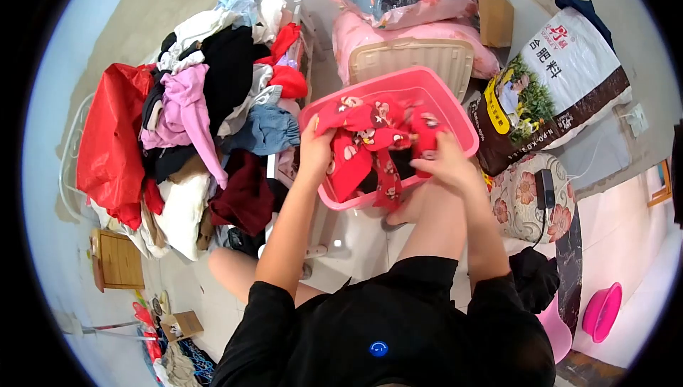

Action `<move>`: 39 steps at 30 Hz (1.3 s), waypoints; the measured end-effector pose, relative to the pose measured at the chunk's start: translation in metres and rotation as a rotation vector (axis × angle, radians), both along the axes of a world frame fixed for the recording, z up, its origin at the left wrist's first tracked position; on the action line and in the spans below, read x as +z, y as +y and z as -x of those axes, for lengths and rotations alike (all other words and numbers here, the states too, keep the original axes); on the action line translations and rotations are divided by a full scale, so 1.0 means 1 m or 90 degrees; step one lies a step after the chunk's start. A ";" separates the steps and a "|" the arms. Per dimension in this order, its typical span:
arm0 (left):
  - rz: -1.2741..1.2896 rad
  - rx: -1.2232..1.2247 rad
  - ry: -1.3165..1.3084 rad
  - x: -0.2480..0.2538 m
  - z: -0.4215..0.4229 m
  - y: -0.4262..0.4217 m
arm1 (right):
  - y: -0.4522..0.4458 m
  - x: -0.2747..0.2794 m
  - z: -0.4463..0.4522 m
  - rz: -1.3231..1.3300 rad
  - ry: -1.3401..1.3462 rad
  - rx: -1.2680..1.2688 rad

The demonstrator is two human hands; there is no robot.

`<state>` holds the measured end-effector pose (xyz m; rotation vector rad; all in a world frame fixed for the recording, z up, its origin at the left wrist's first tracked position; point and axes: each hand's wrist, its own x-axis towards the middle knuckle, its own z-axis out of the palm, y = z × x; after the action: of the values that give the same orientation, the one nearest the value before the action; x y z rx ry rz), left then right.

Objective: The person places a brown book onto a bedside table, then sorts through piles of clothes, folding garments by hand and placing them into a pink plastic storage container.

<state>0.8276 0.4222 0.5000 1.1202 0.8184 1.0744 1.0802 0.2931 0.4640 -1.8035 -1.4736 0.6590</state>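
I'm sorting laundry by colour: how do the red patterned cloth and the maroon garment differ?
The red patterned cloth is bright, while the maroon garment is much darker.
The red patterned cloth carries pale printed figures; the maroon garment looks plain.
Both hands hold the red patterned cloth at the pink tub, whereas the maroon garment lies on the clothes pile.
Both are rumpled.

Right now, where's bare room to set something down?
Tiles between the legs, nearside of pink tub; pale floor between floral stool and magenta basin. Crowded: clothes heap; pink tub, where left hand and right hand grip red cloth.
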 end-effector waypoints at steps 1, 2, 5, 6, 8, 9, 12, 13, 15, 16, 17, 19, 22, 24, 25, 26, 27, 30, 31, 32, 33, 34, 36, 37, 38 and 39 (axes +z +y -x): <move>0.001 -0.044 -0.050 0.016 -0.008 -0.003 | 0.006 -0.005 0.016 -0.056 -0.030 -0.020; -0.001 -0.072 -0.066 0.028 -0.016 -0.006 | 0.012 -0.011 0.033 -0.109 -0.062 -0.042; -0.052 -0.151 -0.086 0.057 -0.042 -0.012 | 0.054 -0.010 0.042 -0.455 -0.064 -0.010; -0.100 -0.163 -0.069 0.060 -0.049 -0.009 | 0.070 -0.011 0.034 -0.509 0.046 0.003; -0.197 -0.186 -0.035 0.066 -0.061 0.001 | 0.098 -0.012 0.013 -0.606 0.268 0.045; -0.280 -0.196 0.029 0.071 -0.064 0.006 | 0.107 -0.021 -0.007 -0.583 -0.006 -0.061; -0.354 -0.154 0.151 0.054 -0.069 0.018 | 0.111 -0.013 -0.039 -0.633 0.079 -0.162; -0.446 -0.094 0.274 0.028 -0.062 0.031 | 0.107 -0.033 -0.058 -0.515 -0.018 -0.216; -0.399 -0.081 0.326 0.000 -0.043 0.026 | 0.096 -0.084 -0.084 -0.202 -0.128 -0.353; -0.375 -0.073 0.353 -0.010 -0.030 0.018 | 0.086 -0.097 -0.086 0.011 -0.161 -0.403; -0.409 -0.057 0.383 -0.017 -0.014 0.011 | 0.072 -0.103 -0.079 0.291 -0.113 -0.477; -0.450 -0.017 0.450 -0.028 0.019 -0.003 | 0.064 -0.109 -0.091 0.456 -0.217 -0.152; -0.434 0.032 0.544 -0.047 0.068 -0.023 | 0.066 -0.092 -0.054 0.206 -0.279 -0.201; -0.451 0.090 0.627 -0.050 0.097 -0.038 | 0.068 -0.070 -0.013 0.082 -0.203 -0.133; -0.464 0.124 0.666 -0.050 0.114 -0.044 | 0.073 -0.084 0.003 -0.018 -0.141 -0.060; -0.457 0.170 0.795 -0.046 0.130 -0.050 | 0.075 -0.086 0.025 -0.114 -0.074 0.015; -0.432 0.213 0.876 -0.037 0.147 -0.055 | 0.073 -0.087 0.046 -0.101 -0.033 0.052; -0.297 0.308 1.035 -0.014 0.202 -0.065 | 0.058 -0.061 0.118 -0.122 0.045 0.157; -0.212 0.294 1.054 -0.015 0.221 -0.064 | 0.056 -0.062 0.140 -0.103 0.093 0.176; -0.128 0.280 1.066 -0.021 0.242 -0.062 | 0.054 -0.062 0.159 -0.085 0.139 0.194; -0.252 0.334 0.975 -0.047 0.268 -0.059 | 0.053 -0.062 0.177 -0.060 0.172 0.225; -0.184 0.352 0.883 -0.080 0.295 -0.049 | 0.053 -0.062 0.193 -0.035 0.205 0.255; -0.059 0.378 0.692 -0.131 0.333 -0.033 | 0.053 -0.069 0.222 -0.071 0.194 0.277; -0.088 0.423 0.600 -0.121 0.330 -0.040 | 0.051 -0.062 0.232 -0.063 0.187 0.309; -0.117 0.463 0.507 -0.097 0.312 -0.052 | 0.048 -0.051 0.240 -0.054 0.180 0.339; -0.144 0.500 0.413 -0.067 0.288 -0.067 | 0.043 -0.035 0.250 -0.060 0.236 0.340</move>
<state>0.5399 0.3550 0.4332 1.4054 1.7831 1.4841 0.8306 0.3356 0.4294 -1.1317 -1.6908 1.0968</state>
